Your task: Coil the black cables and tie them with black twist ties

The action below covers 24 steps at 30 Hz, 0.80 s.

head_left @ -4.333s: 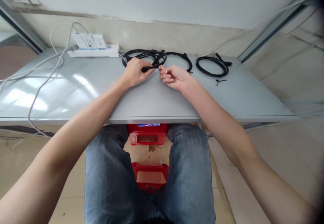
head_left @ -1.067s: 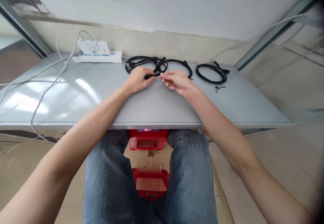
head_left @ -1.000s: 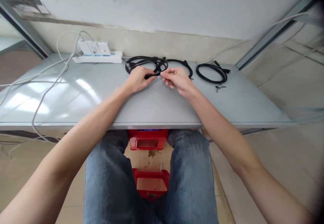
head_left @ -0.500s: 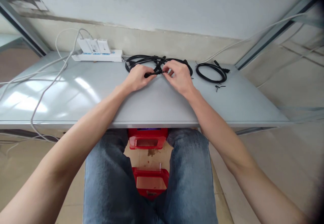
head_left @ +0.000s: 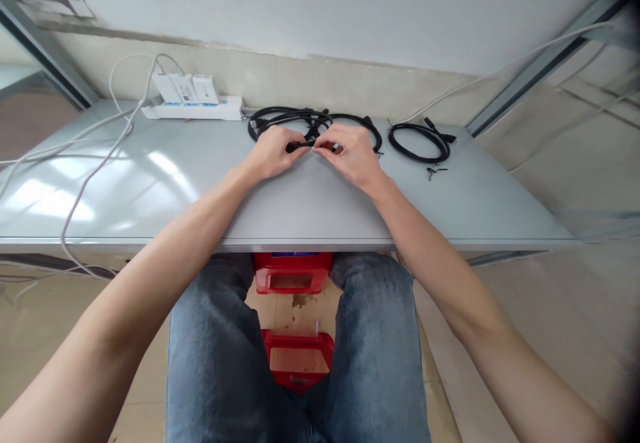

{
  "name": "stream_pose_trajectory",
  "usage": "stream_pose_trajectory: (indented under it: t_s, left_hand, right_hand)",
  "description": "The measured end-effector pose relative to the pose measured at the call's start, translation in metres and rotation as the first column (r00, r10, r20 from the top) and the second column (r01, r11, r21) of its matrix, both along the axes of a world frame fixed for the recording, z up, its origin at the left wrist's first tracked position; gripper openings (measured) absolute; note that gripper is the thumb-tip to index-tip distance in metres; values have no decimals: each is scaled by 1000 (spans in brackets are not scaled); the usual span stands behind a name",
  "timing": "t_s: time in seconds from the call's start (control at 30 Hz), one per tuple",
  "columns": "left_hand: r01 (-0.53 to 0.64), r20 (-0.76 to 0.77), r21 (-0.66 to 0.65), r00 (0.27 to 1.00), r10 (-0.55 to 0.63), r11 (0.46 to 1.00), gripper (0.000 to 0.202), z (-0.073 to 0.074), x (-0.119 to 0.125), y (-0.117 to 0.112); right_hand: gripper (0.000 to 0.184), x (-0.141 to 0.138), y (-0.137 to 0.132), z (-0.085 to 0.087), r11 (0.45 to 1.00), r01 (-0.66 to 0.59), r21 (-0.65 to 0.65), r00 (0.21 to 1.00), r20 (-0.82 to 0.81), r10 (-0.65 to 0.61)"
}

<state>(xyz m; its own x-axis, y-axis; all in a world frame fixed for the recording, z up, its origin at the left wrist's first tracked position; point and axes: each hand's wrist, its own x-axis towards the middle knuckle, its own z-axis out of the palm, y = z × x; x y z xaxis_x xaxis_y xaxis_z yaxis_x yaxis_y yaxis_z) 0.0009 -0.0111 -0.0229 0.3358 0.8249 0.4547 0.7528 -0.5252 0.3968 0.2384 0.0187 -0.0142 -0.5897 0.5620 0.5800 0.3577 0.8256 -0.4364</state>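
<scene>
My left hand (head_left: 277, 153) is closed round part of a black cable (head_left: 296, 145), which shows between thumb and fingers. Its fingertips meet those of my right hand (head_left: 351, 155), which is pinched at the same spot; what the pinch holds is too small to make out. Just behind both hands lie coils of black cable (head_left: 274, 111), overlapping and partly covered by my fingers. A separate coiled black cable (head_left: 419, 161) with its plug ends crossing the loop rests farther right. In front of that coil is a small bent black tie (head_left: 436, 172).
On the grey table (head_left: 310, 209), a white power strip (head_left: 200, 111) with several white adapters (head_left: 205, 89) stands at the back left. White cords (head_left: 93, 175) trail over the left side and front edge. Metal posts (head_left: 545, 59) flank the table. A red stool (head_left: 293, 273) is below.
My right fingertips have moved slightly left, up against my left fingertips. The short black piece that stretched between the hands is now mostly hidden. My left hand stays in place.
</scene>
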Motion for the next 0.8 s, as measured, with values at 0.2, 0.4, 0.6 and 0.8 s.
stream_pose_trajectory:
  t_s: [0.2, 0.4, 0.6, 0.8]
  left_hand:
    - [4, 3, 14, 1000, -4, 1000, 29, -1, -2, 1]
    - [-1, 18, 26, 1000, 0, 1000, 31, -1, -1, 1]
    - [-1, 9, 17, 1000, 1, 1000, 32, 1, 0, -1]
    - [-9, -1, 7, 1000, 9, 1000, 30, 0, 0, 0]
  right_hand:
    - [15, 0, 5, -3, 997, -42, 61, 999, 9, 42]
    - [20, 2, 6, -4, 997, 28, 69, 1000, -4, -27]
    - [19, 3, 9, -4, 993, 115, 22, 993, -29, -115]
    - [34, 0, 5, 0, 988, 156, -8, 987, 31, -156]
